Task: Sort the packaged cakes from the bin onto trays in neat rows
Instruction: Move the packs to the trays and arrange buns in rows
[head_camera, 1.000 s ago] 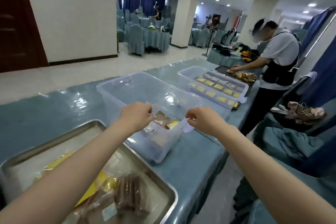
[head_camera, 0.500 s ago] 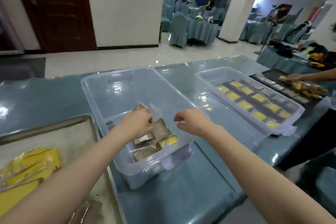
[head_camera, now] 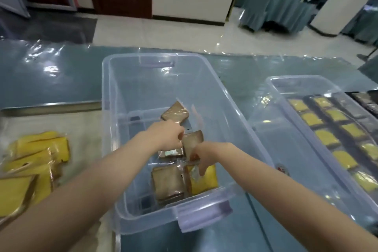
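A clear plastic bin [head_camera: 221, 98] stands in front of me with several packaged cakes in it. Both hands are inside it. My left hand [head_camera: 167, 136] pinches the edge of a brown cake packet [head_camera: 192, 140] held upright. My right hand [head_camera: 204, 158] reaches down onto a yellow cake packet [head_camera: 206, 180], fingers touching its wrapper. Another brown packet [head_camera: 166, 183] lies at the bin's near end and one more [head_camera: 174, 113] further back. At the left, a metal tray [head_camera: 61, 107] holds several yellow cake packets [head_camera: 38, 153].
A second clear bin [head_camera: 286, 86] at the right sits over rows of yellow and dark cakes [head_camera: 335, 139]. The table [head_camera: 51, 80] has a shiny blue cover. Beyond it are a tiled floor, draped chairs [head_camera: 263, 4] and a dark door.
The view has tilted down and left onto the bin. Both hands have gone deeper into it; the left has lifted a brown packet and the right has dropped onto the yellow one.
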`<state>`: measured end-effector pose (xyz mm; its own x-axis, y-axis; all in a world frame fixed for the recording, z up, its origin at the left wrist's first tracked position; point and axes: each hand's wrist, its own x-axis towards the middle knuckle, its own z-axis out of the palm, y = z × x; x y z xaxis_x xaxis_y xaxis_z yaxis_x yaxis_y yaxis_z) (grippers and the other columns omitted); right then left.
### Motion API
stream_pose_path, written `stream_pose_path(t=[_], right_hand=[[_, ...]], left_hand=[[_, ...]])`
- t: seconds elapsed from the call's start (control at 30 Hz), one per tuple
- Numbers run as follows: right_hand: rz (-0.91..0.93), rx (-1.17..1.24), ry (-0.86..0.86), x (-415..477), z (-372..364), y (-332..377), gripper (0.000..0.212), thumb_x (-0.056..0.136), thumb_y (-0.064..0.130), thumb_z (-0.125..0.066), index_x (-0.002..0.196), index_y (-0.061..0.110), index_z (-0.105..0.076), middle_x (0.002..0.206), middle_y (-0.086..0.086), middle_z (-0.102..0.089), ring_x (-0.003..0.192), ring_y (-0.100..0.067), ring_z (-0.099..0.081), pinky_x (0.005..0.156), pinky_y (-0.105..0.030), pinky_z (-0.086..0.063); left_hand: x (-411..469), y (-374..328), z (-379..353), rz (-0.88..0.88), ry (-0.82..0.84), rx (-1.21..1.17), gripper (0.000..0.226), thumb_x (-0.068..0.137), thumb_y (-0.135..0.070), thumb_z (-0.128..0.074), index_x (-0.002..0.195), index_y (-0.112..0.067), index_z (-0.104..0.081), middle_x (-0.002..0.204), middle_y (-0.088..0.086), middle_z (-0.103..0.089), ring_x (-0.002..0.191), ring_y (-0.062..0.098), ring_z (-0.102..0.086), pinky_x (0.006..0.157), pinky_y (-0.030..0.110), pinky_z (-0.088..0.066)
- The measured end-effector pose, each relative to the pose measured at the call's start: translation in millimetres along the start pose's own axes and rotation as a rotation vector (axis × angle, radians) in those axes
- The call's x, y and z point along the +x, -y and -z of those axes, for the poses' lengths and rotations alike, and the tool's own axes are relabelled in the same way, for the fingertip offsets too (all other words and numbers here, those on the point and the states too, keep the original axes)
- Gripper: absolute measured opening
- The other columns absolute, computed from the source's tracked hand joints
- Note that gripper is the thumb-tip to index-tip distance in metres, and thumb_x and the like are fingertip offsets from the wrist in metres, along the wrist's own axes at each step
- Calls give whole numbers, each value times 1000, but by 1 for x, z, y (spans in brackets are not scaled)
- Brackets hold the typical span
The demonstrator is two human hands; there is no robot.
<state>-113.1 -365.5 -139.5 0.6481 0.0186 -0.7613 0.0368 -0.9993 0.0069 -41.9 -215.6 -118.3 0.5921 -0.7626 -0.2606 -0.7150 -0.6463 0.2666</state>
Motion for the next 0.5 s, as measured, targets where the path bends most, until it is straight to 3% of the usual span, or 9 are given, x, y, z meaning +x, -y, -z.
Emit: stream_pose_path(t=[0.13,0.27,0.33,0.4,0.5], right_hand=[[72,-33,-19,2,-1,3,41,74,23,-82,110,12,-68,102,-5,-65,89,-23,-59,68,-29,-42],[156,281,-301,2,17,-12,35,71,22,-83,101,17,-66,91,2,-62,83,-16,-55,72,-26,-43],[202,474,-453,2,25,-15,29,72,19,-82,95,19,-64,86,3,-60,80,-15,-54,72,-25,-42],[261,525,-467,4,27,-13,27,72,19,-83,93,18,-65,85,3,-61,81,-16,-56,74,-27,-46],[341,462,-346,11,24,-2,36,74,22,-82,105,12,-68,98,-4,-68,94,-21,-62,86,-34,-50]], left_hand=[[-2,6,-5,37,124,-162,33,76,-38,-70,105,-24,-64,88,-9,-61,88,16,-61,76,33,-52],[-6,10,-4,110,133,-375,60,66,-49,-81,117,-30,-56,96,-14,-58,92,11,-58,83,28,-50],[-5,11,-3,147,67,-401,54,68,-44,-82,113,-28,-55,96,-10,-59,91,13,-58,80,27,-48],[-3,14,-2,201,41,-352,37,73,-35,-80,101,-24,-58,94,-6,-62,87,15,-58,75,27,-46],[-6,22,-9,313,248,-234,32,73,-34,-79,99,-22,-64,97,-1,-67,83,15,-59,71,25,-45]])
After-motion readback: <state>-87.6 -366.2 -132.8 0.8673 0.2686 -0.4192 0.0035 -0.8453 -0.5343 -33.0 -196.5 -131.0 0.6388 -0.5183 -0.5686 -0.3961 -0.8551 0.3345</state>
